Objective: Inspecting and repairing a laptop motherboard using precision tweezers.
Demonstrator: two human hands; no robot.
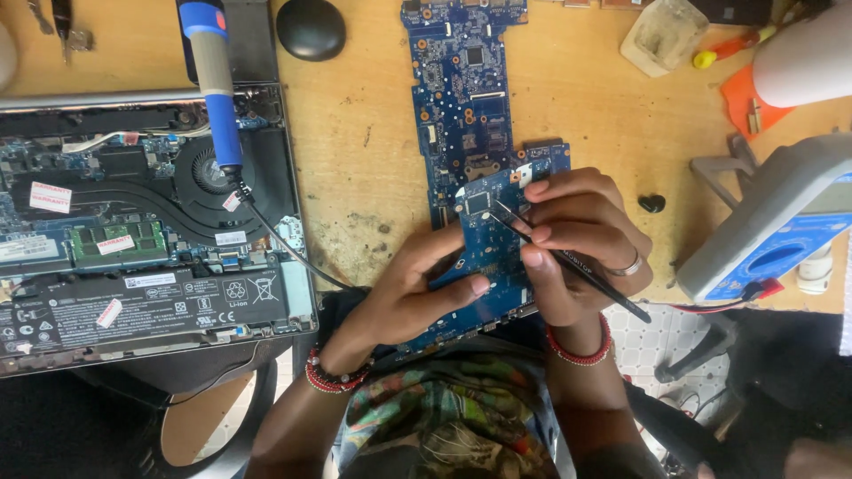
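I am steadying the blue circuit board point(484, 244) at the desk's near edge with my left hand point(404, 297), fingers clamped on it, while my right hand point(577, 235) is pinching black tweezers point(568, 262) whose tip is touching a chip, work apparently midway.

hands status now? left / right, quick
Left hand: closed on the lower edge of the blue circuit board, thumb on top.
Right hand: closed on black tweezers, tips at the board's chip.
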